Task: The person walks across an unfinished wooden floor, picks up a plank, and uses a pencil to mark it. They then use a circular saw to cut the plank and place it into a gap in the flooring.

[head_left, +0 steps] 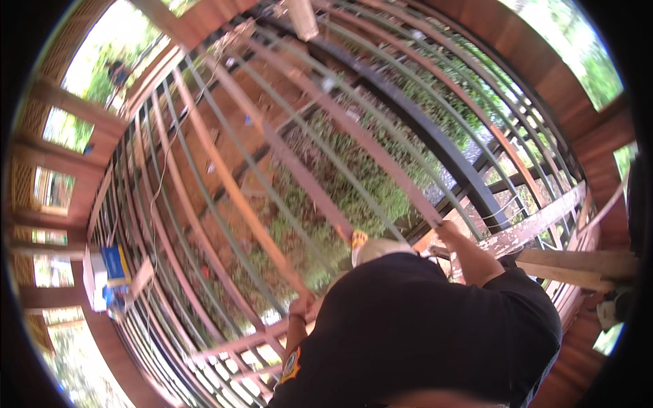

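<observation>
Neither of my hands can be made out. A blurred skin-coloured shape (435, 398) shows at the lower edge, too smeared to tell what it is. Just in front of me a co-worker in a black shirt (408, 326) and a pale cap (382, 249) bends forward over an open floor frame. The co-worker's left hand (303, 306) is at the near end of a reddish-brown wooden joist (238, 194). Another brown joist (377, 146) ends at the co-worker's right hand (447, 231). Thin grey-green metal bars (337, 163) run between the joists.
Below the open gaps lie brown soil (204, 132) and green plants (323, 173). A thick black beam (422, 122) crosses under the frame. At the left sits a blue-and-yellow box (115, 265); a thin cable (160, 194) trails across the bars. A wooden post (302, 19) stands at the far side.
</observation>
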{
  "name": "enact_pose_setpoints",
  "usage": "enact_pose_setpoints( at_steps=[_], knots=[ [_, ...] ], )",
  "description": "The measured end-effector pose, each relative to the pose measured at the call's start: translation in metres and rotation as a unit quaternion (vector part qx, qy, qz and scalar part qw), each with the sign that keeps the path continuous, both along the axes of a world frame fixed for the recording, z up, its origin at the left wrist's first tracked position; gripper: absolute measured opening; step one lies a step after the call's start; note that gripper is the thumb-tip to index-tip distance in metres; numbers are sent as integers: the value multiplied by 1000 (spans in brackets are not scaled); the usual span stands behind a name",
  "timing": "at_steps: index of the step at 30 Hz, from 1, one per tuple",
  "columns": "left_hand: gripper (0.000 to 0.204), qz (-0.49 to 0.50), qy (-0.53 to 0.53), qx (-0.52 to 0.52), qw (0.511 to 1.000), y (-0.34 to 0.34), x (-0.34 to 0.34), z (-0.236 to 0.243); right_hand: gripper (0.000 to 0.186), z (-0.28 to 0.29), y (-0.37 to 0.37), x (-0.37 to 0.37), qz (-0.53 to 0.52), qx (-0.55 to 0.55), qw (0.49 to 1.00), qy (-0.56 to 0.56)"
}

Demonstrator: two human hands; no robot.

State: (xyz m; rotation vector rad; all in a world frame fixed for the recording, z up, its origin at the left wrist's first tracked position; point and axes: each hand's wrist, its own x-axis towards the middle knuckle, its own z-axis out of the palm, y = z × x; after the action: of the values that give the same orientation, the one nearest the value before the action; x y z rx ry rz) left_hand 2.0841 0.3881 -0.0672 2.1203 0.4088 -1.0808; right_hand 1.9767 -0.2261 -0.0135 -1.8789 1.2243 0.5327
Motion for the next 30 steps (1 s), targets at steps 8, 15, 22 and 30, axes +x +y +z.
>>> enact_pose_setpoints(
  at_steps=[8,15,22,30],
  knots=[
    [31,105,80,-7,991,-32,127,11,37,29,45,170,169,-75,980,-74],
    [30,-60,65,29,996,-56,295,-25,30,-22,16,207,27,-107,994,-10],
    [29,-139,72,4,988,-167,557,7,33,-60,15,139,-276,-49,960,-20],
    [19,-134,-25,-156,978,-491,694,62,48,-127,59,138,-384,2,923,-12]
  ],
)
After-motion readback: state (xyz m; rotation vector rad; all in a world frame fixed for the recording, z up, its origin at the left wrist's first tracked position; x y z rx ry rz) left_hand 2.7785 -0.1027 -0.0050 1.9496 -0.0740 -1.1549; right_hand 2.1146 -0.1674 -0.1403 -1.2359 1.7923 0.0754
